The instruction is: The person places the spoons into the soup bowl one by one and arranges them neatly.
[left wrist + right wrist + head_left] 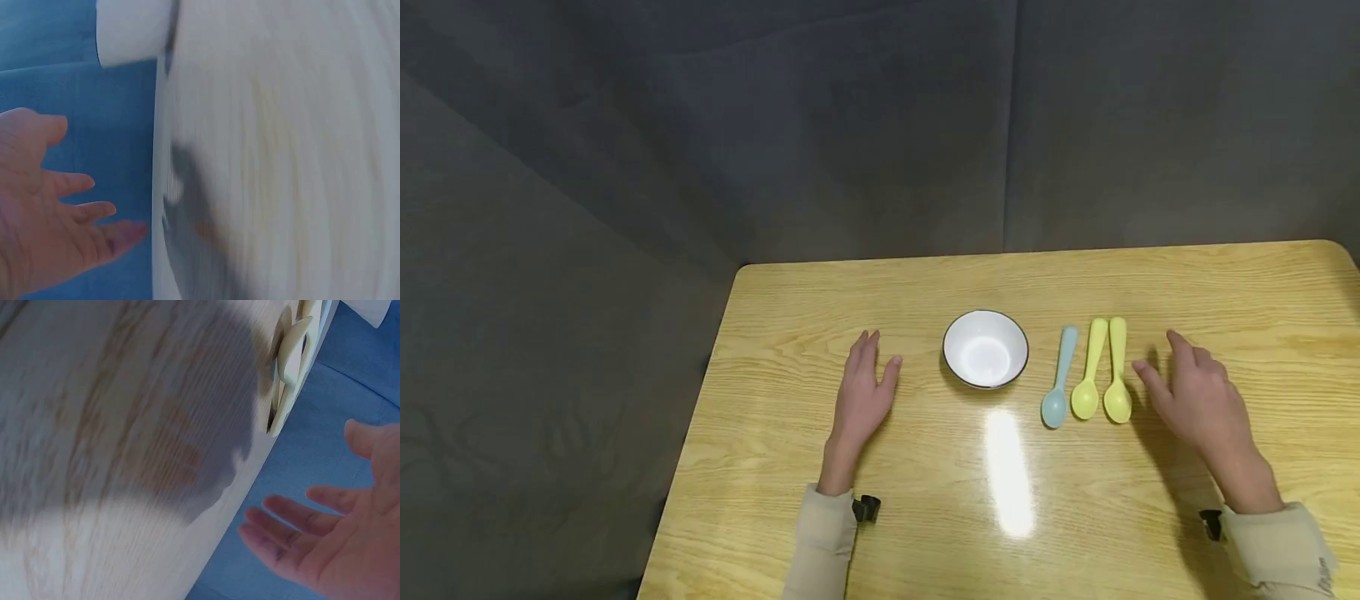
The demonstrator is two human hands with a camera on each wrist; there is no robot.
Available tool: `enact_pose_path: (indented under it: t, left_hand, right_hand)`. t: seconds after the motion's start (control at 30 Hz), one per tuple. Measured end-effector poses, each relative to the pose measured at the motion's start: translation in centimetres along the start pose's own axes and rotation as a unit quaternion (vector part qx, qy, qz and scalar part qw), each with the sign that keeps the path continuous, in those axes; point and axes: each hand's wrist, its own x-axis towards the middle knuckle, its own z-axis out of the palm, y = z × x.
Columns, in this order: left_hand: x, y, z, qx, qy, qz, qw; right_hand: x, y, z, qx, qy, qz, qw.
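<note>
A white bowl (986, 350) with a dark rim stands on the wooden table between the hands. To its right lie three spoons side by side: a light blue spoon (1059, 379), a yellow spoon (1091, 369) and another yellow spoon (1117, 372), all with their bowls toward the person. My left hand (861, 393) is left of the white bowl, apart from it, fingers extended and holding nothing. Just right of the spoons is my right hand (1204, 403), its fingers relaxed and nothing in them. In the right wrist view the nearest yellow spoon (290, 359) lies beyond the fingertips.
The wooden table (760, 400) has rounded far corners and a bright glare patch below the bowl. Dark cloth (880, 133) hangs behind it and along the left side. Each wrist carries a small black camera mount near the sleeve cuff (829, 518).
</note>
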Motion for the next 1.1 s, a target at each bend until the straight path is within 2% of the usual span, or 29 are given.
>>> enact_pose_path:
  t: [0.1, 0.17, 0.27, 0.37, 0.5, 0.6, 0.73, 0.83, 1.03, 1.1]
  left_hand:
    - [0.4, 0.9, 0.9, -0.09, -0.012, -0.021, 0.9956]
    - [0.6, 1.4, 1.5, -0.157, -0.025, -0.039, 0.9866]
    - [0.8, 2.2, 2.5, -0.251, -0.048, -0.074, 0.964]
    - [0.9, 2.9, 3.6, -0.332, -0.064, -0.107, 0.9348]
    - [0.9, 3.7, 5.3, -0.406, -0.054, -0.124, 0.9037]
    - [0.9, 4.1, 6.3, -0.442, -0.043, -0.131, 0.8866]
    - [0.8, 4.2, 6.9, -0.464, -0.033, -0.138, 0.8742]
    - [0.6, 3.9, 7.0, -0.469, -0.016, -0.137, 0.8723]
    - [0.0, 3.0, 8.0, -0.486, 0.004, -0.137, 0.8629]
    - [-0.2, 2.9, 8.3, -0.487, 0.006, -0.133, 0.8631]
  right_hand:
    - [-0.1, -0.1, -0.1, 0.018, -0.008, 0.018, 0.9996]
    - [-0.2, -0.2, -0.2, 0.034, -0.008, 0.027, 0.999]
    - [-0.1, -0.5, -0.2, 0.066, -0.004, 0.031, 0.9974]
    - [0.1, -0.6, 0.0, 0.098, -0.001, 0.036, 0.9946]
    - [0.1, -0.3, 0.1, 0.127, -0.01, 0.051, 0.9906]
    - [0.2, -0.1, 0.4, 0.16, -0.031, 0.065, 0.9845]
    - [0.9, -0.4, 1.4, 0.215, -0.062, 0.081, 0.9712]
    - [1.9, -0.6, 2.1, 0.237, -0.083, 0.092, 0.9636]
    - [3.4, -0.9, 2.4, 0.229, -0.093, 0.12, 0.9616]
    - [3.5, -0.9, 2.3, 0.226, -0.098, 0.126, 0.961]
